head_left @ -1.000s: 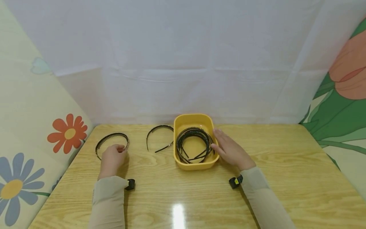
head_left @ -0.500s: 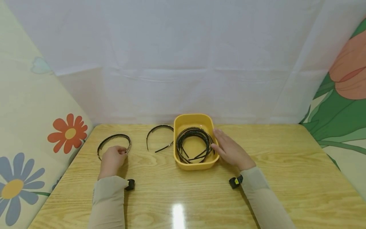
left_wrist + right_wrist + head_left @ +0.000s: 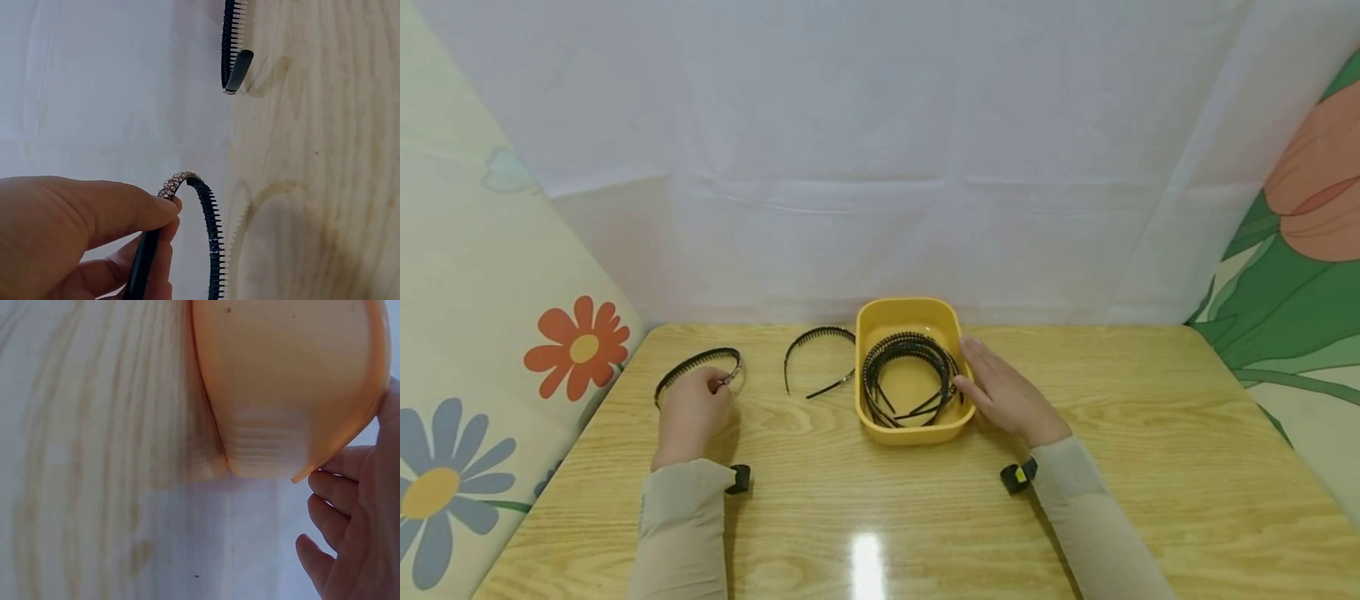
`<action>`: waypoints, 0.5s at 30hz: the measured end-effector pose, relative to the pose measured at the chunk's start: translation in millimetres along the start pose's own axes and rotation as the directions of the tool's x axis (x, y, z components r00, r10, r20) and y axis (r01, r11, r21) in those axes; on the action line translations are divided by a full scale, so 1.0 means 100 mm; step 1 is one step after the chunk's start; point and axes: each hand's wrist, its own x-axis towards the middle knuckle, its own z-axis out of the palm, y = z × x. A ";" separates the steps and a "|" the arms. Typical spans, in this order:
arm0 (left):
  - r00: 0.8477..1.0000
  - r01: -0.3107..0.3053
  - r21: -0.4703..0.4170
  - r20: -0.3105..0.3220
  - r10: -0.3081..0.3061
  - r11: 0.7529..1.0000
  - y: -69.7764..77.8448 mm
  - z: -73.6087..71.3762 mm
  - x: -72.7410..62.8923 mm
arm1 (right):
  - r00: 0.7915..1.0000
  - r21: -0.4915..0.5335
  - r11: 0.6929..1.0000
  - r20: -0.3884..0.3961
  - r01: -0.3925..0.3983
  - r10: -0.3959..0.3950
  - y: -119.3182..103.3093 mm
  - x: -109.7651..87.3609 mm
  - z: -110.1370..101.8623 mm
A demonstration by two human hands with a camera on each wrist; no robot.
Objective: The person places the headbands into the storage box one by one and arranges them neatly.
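My left hand [image 3: 691, 421] pinches a black toothed headband [image 3: 696, 358] at the left of the table. In the left wrist view, the thumb and fingers hold the headband [image 3: 214, 253] by one arm, just beside a band of sparkly stones. Its arch seems tilted up off the wood. My right hand [image 3: 1006, 393] rests along the right rim of a yellow plastic basket [image 3: 914, 436], fingers fairly straight. The right wrist view shows fingers touching the basket's [image 3: 269, 381] outer edge. Inside the basket lie several black headbands [image 3: 871, 379], stacked in a ring.
Another black headband [image 3: 820, 332] lies on the wooden table [image 3: 805, 483], just left of the basket and partly hidden by it. A white cloth [image 3: 820, 150] hangs behind the table. Flower-printed panels [image 3: 467, 275] stand at both sides.
The headband at the left first slid slightly right, and now its near side has risen and tilted in my left fingers. My right hand and the basket stay put.
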 end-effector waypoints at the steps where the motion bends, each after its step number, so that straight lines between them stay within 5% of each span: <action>1: 1.000 -0.013 0.007 -0.014 0.013 1.000 0.01 -0.01 0.00 | 1.000 0.001 1.000 0.000 0.000 0.000 0.00 0.00 0.00; 7: 0.977 -0.095 0.098 -0.180 0.111 0.991 0.09 -0.03 -0.05 | 1.000 -0.002 1.000 0.003 0.002 -0.002 -0.01 0.00 -0.01; 15: 0.949 -0.066 0.166 -0.295 0.113 0.984 0.25 -0.11 -0.09 | 1.000 0.008 1.000 0.003 0.001 -0.001 0.00 0.00 0.00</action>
